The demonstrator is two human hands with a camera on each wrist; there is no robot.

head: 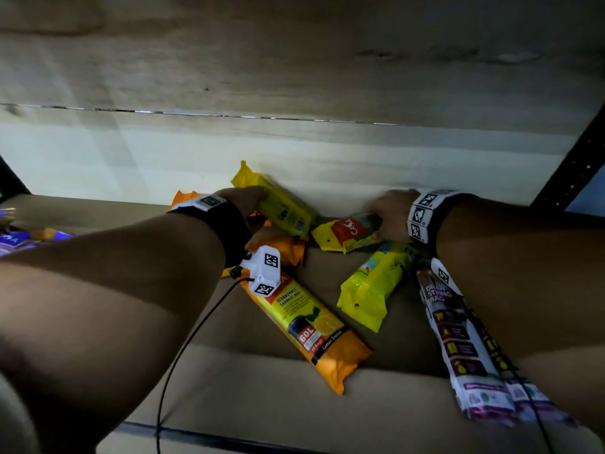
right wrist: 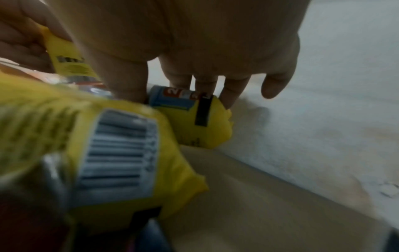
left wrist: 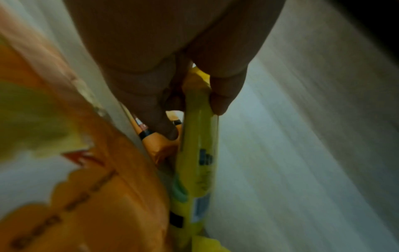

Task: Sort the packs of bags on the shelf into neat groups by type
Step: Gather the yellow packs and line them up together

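Loose packs of bags lie at the back of a wooden shelf [head: 248, 381]. My left hand [head: 252, 198] grips a yellow pack [head: 278, 208] lifted against the back wall; thumb and fingers [left wrist: 151, 110] pinch its edge [left wrist: 198, 153]. My right hand [head: 383, 217] grips a second yellow pack with a red label [head: 347, 234], its fingers [right wrist: 231, 92] curled over the far end [right wrist: 194, 122]. A third yellow pack [head: 373, 283] lies in front of it. An orange 60L pack [head: 307, 326] lies mid-shelf, and another orange pack [head: 284, 250] sits under my left wrist.
White drawstring-bag packs [head: 465, 348] lie under my right forearm. Purple packs [head: 19, 240] sit at the far left. The pale back wall [head: 294, 152] stands right behind both hands. A dark upright post [head: 569, 172] bounds the shelf on the right.
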